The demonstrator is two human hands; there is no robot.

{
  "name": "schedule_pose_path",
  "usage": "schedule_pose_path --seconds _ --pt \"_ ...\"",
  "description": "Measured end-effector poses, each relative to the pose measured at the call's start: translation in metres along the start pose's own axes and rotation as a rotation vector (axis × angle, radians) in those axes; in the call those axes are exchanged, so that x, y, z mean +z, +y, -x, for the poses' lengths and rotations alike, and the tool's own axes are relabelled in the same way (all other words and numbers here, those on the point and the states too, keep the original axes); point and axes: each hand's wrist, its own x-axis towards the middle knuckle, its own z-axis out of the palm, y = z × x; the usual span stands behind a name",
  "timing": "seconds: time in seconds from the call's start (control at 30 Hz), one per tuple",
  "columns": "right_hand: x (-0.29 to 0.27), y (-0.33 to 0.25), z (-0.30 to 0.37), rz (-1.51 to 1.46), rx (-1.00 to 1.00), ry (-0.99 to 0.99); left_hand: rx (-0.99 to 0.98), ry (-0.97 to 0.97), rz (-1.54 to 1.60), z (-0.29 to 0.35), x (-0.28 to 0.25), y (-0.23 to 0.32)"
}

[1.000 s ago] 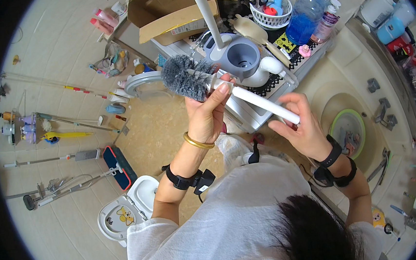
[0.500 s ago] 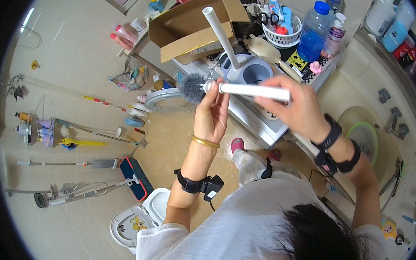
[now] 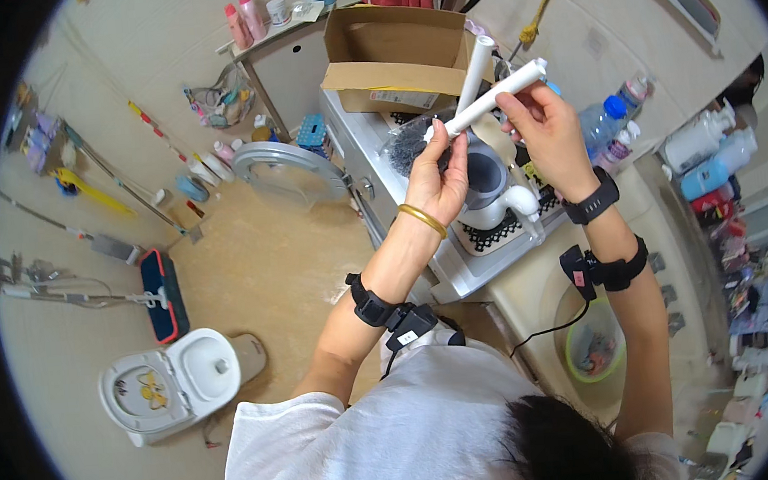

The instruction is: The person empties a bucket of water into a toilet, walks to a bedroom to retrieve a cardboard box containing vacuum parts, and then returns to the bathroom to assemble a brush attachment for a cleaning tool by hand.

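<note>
I hold a toilet brush with a white tubular handle [image 3: 490, 101] and a dark grey bristle head [image 3: 406, 150]. My left hand [image 3: 438, 180] pinches the handle just by the bristles. Closer to the handle's far end, my right hand [image 3: 549, 132] grips it with thumb and fingers. The handle slants up to the right. Below it stands a grey holder [image 3: 487, 176] with a round opening, partly hidden by my hands. A second white handle [image 3: 475, 68] rises behind the brush; its lower end is hidden.
An open cardboard box [image 3: 389, 75] stands on the washing machine top [image 3: 468, 278], behind the holder. A blue-capped bottle [image 3: 604, 116] is to the right, above the bathtub [image 3: 520, 306]. A round grey-rimmed door [image 3: 294, 179] hangs open at left; the toilet [image 3: 209, 367] is lower left.
My view has turned toward the right. The brush handle now tilts up to the right instead of slightly down, and my right hand has risen with its end. Both hands keep hold.
</note>
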Motion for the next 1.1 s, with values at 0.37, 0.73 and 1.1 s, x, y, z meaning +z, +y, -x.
schedule_pose_path --seconds 0.37,0.73,1.1 --pt "-0.010 -0.038 0.043 0.583 -0.191 -0.045 0.145 -0.029 -0.374 0.042 -0.001 0.019" --pt "-0.023 -0.034 0.085 0.681 -0.583 -0.126 0.181 0.039 -0.651 0.071 0.003 0.019" --pt "-0.032 -0.014 0.162 0.873 -0.474 -0.229 0.043 0.060 -0.793 0.091 -0.025 0.006"
